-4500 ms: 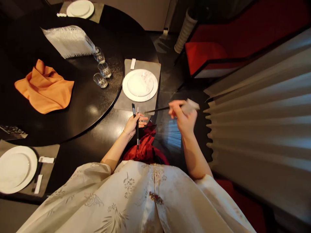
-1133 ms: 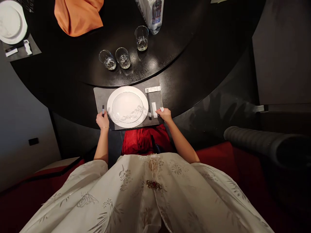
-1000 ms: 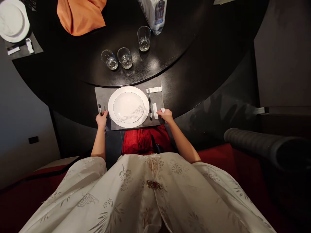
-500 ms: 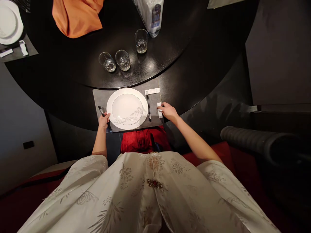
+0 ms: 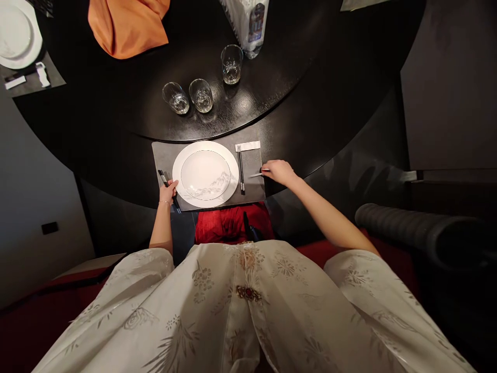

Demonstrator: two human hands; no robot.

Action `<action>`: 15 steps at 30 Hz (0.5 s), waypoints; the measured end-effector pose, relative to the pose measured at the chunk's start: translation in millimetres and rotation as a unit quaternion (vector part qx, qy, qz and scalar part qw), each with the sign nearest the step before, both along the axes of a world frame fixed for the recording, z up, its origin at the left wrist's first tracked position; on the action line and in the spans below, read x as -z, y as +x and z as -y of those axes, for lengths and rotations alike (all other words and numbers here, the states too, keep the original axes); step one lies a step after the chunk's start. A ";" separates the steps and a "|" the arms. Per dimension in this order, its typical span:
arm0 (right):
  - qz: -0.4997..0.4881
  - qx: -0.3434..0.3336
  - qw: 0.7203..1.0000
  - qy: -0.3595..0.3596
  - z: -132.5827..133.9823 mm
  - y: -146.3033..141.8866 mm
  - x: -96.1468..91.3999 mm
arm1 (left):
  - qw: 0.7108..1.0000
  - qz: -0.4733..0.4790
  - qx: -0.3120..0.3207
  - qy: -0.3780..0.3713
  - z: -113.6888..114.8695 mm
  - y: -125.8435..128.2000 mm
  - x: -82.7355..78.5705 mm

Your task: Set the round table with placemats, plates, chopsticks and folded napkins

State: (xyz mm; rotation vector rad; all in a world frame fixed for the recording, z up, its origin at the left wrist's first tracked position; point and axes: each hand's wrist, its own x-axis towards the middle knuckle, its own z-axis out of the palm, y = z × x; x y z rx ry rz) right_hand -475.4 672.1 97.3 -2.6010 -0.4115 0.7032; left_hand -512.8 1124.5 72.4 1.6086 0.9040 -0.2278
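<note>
My left hand (image 5: 168, 192) is closed round a pair of dark chopsticks (image 5: 162, 177) at the left of the white plates. Its fingertips are at the rim of the large plate (image 5: 176, 168), on which a smaller plate with a grey mountain drawing (image 5: 205, 173) lies. At the placemat's right edge my right hand (image 5: 278, 171) pinches a small thin white strip (image 5: 255, 175), now seen nearly edge-on; a dark bit shows at the fingertips. Another pair of dark chopsticks (image 5: 241, 171) lies right of the plate, its top ends by a white paper strip (image 5: 248, 146). Everything rests on a grey placemat (image 5: 254, 194).
Beyond the placemat is the raised dark turntable (image 5: 147, 116), carrying three glasses (image 5: 201, 96), an orange cloth (image 5: 130, 31) and a plastic-wrapped pack (image 5: 252, 26). Another place setting with a white plate (image 5: 15, 33) lies far left. A dark ribbed cylinder (image 5: 404, 228) stands at the right.
My right hand has moved slightly right and picked up the white strip, which lay flat before and is now tilted. My left hand stays by the plate. The whole view has shifted slightly.
</note>
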 end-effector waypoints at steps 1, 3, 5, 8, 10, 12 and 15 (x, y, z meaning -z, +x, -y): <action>-0.027 0.068 0.997 0.024 -0.7 -3.6 5.1 | 1.000 0.004 -0.009 0.002 -0.4 -0.7 0.5; -0.096 0.197 0.972 0.088 -7.4 -14.8 18.0 | 0.999 0.014 -0.033 0.011 -0.7 -2.2 -0.1; -0.163 0.278 0.934 0.152 -20.6 -28.9 31.7 | 0.998 0.027 -0.054 0.024 -0.9 -3.7 -3.6; -0.218 0.321 0.902 0.192 -44.2 -44.9 46.1 | 0.994 0.034 -0.079 0.063 -1.8 -4.9 -16.5; -0.230 0.338 0.896 0.173 -55.6 -47.7 49.0 | 0.990 0.035 -0.098 0.098 -1.0 -3.8 -30.8; -0.229 0.345 0.898 0.147 -60.6 -45.2 47.7 | 0.987 0.046 -0.105 0.110 4.5 0.0 -49.7; -0.193 0.317 0.921 0.115 -57.1 -39.1 42.9 | 0.994 0.078 -0.076 0.021 30.3 12.0 -84.3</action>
